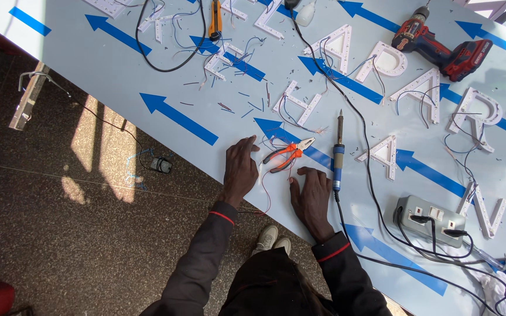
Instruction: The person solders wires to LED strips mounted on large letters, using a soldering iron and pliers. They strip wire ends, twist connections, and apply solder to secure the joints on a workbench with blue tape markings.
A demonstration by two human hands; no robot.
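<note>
My left hand (pixel 240 171) lies flat on the pale sheet (pixel 118 70) near its front edge, fingers spread, holding nothing. My right hand (pixel 311 196) rests palm down a little to the right, also empty. Between them lie orange-handled pliers (pixel 287 155), jaws pointing up right, beside thin red wires (pixel 265 193) that trail off the edge. A blue-handled soldering iron (pixel 338 155) lies just right of my right hand, tip pointing away from me.
White letter shapes with wires, such as one (pixel 297 104), are scattered over the sheet with blue arrows. A red cordless drill (pixel 443 47) lies at the top right. A grey power strip (pixel 430 220) sits at the right. An orange tool (pixel 215 20) lies at the top.
</note>
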